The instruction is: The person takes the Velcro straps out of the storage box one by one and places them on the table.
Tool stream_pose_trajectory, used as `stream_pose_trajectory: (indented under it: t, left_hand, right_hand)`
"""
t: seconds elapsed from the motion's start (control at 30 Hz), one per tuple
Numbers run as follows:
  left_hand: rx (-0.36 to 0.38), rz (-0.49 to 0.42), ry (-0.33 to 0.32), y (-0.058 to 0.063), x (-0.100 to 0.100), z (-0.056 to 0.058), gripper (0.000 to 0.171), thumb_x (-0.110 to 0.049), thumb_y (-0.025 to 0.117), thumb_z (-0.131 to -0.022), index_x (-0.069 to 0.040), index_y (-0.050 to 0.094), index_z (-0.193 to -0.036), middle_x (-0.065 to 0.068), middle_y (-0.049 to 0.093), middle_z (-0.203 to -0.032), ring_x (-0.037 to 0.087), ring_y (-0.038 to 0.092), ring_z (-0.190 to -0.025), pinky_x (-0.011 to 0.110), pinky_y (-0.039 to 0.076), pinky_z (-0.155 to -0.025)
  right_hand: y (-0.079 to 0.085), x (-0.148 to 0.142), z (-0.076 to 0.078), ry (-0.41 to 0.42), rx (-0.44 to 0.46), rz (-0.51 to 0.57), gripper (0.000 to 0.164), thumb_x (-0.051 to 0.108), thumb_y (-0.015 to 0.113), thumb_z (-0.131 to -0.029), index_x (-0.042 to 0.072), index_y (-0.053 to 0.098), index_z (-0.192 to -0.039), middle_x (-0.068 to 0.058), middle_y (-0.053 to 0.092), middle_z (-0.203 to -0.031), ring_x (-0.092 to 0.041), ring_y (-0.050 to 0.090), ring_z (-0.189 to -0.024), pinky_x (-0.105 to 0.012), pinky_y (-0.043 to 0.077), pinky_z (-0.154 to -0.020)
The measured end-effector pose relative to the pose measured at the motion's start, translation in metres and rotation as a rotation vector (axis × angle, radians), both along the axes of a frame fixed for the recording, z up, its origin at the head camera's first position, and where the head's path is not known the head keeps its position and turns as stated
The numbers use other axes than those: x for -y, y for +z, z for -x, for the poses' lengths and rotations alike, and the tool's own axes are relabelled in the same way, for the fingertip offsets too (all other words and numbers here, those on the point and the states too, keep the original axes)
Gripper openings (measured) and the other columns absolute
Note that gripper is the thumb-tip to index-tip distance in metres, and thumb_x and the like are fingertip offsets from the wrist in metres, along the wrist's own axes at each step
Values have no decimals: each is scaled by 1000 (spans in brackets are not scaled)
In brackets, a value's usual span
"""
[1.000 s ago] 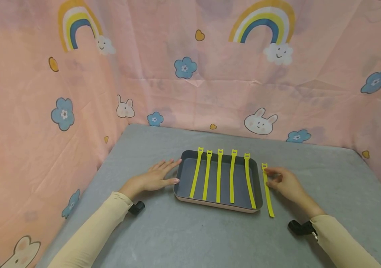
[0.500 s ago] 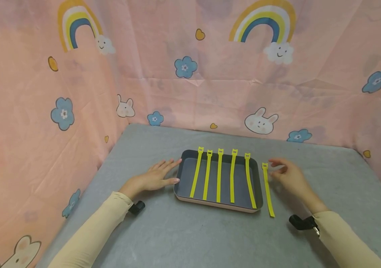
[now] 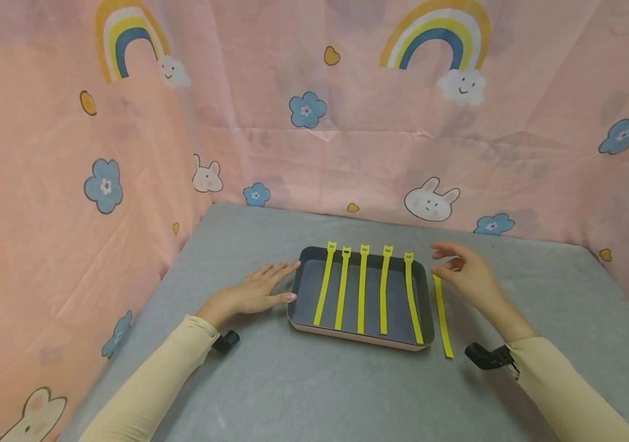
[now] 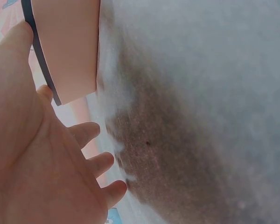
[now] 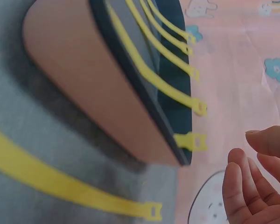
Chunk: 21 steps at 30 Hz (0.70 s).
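Observation:
A shallow tray (image 3: 347, 337), dark inside and pinkish outside, holds several yellow cable ties (image 3: 362, 288) in a row, their slotted heads over its far rim. Another yellow cable tie (image 3: 443, 322) lies on the table just right of the tray. My left hand (image 3: 250, 296) is spread at the tray's left side, thumb and index fingertip right at the rim; in the left wrist view the fingers (image 4: 86, 133) are extended. My right hand (image 3: 469, 273) hovers over the head of the loose cable tie, fingers loosely bent and holding nothing; the right wrist view shows a gap between thumb and fingertips.
A grey cloth-covered table (image 3: 347, 399) carries the tray. Pink printed curtains (image 3: 314, 159) stand close behind and to the left. A black wrist camera (image 3: 488, 356) hangs under the right sleeve, another black camera (image 3: 226, 342) under the left.
My right hand has left the loose cable tie's head, drawn back a little to the right, then moved up and left over it. The left hand, tray and cable ties stay put.

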<state>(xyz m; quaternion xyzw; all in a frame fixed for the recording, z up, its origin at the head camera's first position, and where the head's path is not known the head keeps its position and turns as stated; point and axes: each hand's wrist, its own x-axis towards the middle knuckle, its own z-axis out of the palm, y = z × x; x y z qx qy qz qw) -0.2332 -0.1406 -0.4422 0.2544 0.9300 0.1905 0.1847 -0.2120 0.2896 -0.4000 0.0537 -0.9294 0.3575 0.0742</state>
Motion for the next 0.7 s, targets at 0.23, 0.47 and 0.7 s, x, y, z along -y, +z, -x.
stream_pose_trajectory:
  t: [0.23,0.47,0.7]
  left_hand:
    - [0,1,-8,2,-1,0,74,-68,36,-90,-44,-3,-149,3,3,-162,35,2,-149,61,6,-117]
    - [11,-12,-7,4,-1,0,74,-67,37,-91,-43,-2,-149,3,2,-162,35,1,-149,61,6,-117]
    - [15,-2,-9,3,-1,-1,75,-69,36,-90,-44,-2,-149,2,3,-162,35,1,-149,61,6,-117]
  right_hand:
    - [5,20,10,57,21,28,47,23,66,-89,16,53,-133,-12,62,-116,-5,57,-80,-23,50,-65]
    - [10,44,18,125,43,38,46,21,66,-89,17,53,-133,-13,62,-117,-20,60,-86,-25,50,-66]
    - [10,72,23,206,90,91,46,18,66,-88,17,53,-132,-15,62,-119,-22,62,-87,-28,48,-67]
